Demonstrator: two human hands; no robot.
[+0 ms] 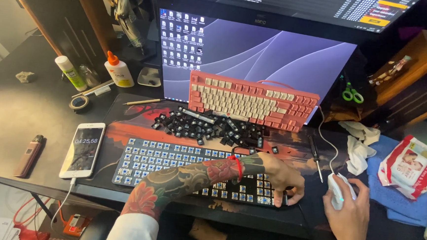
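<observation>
Under the left hand (281, 178), hidden keyboard (171, 162) corner, fingers curled; right hand (348, 212) clamped on half-covered white mouse (337, 189).

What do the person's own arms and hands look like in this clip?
The left hand is bare, with a thin red band at the wrist. Its forearm carries dense tattoos of red flowers and dark scale-like patterns, and a white sleeve is pushed up near the elbow. The right hand is bare, with no ring, glove or sleeve visible.

The dark desk (20, 123) bears a printed desk mat (134, 125) at centre, a phone (82, 149) at eight o'clock and a glue bottle (118, 69) at eleven.
</observation>
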